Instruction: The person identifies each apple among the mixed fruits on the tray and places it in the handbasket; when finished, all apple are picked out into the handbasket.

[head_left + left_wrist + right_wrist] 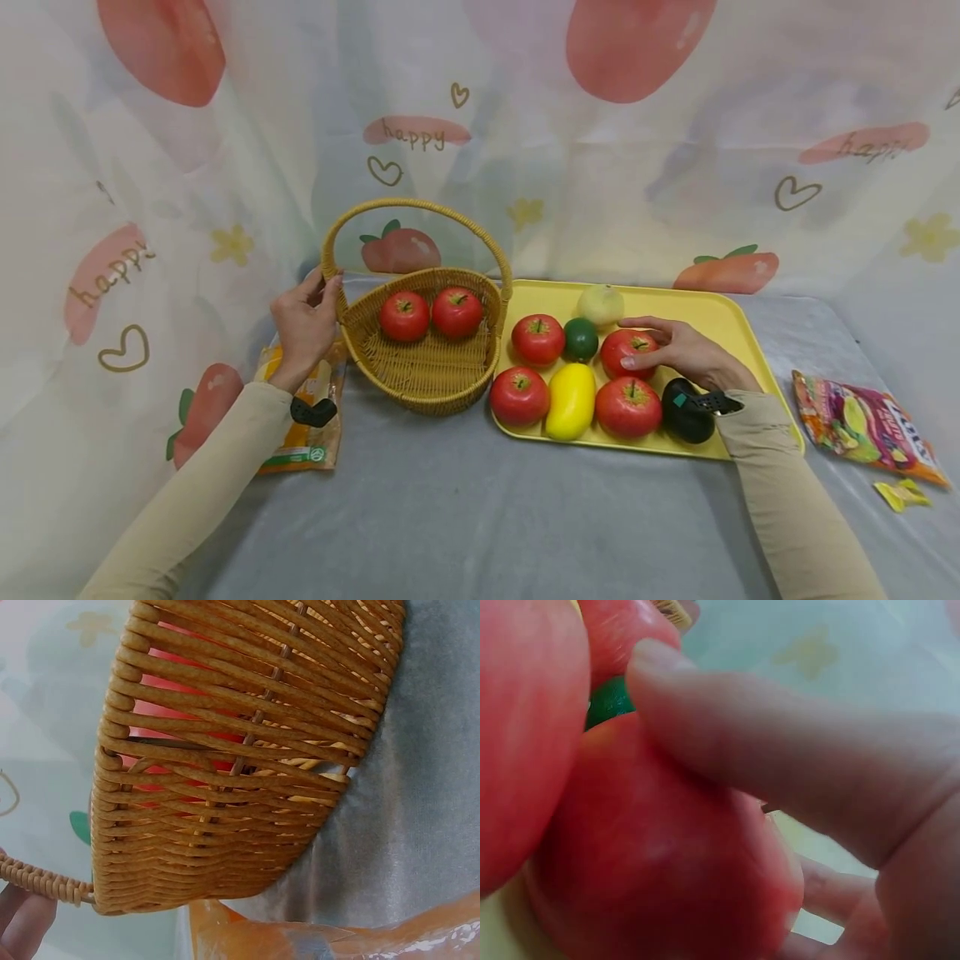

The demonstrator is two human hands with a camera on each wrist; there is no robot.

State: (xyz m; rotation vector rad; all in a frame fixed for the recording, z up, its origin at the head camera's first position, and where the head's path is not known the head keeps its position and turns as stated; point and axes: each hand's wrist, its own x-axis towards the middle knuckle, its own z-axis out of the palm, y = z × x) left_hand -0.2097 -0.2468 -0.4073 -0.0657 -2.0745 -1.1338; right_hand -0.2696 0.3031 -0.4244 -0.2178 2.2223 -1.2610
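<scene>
My left hand (306,321) grips the left end of the handle of a wicker basket (420,379), fingers wrapped at its base. In the left wrist view the woven side of the basket (225,787) fills most of the picture. Two red apples (405,317) sit inside toward the back. Over the yellow tray (720,333), my right hand (686,354) holds a red apple (621,350) between thumb and fingers. The right wrist view has the thumb across the top of this apple (667,855), with other fingers behind it.
Around the held apple on the tray lie more red apples (628,408), a yellow mango (572,402), a green lime (581,339), a pale round onion-like item (601,305) and a dark eggplant (688,412). Snack bags flank both sides, one orange (300,454), one purple (862,421), beside a yellow candy (902,494).
</scene>
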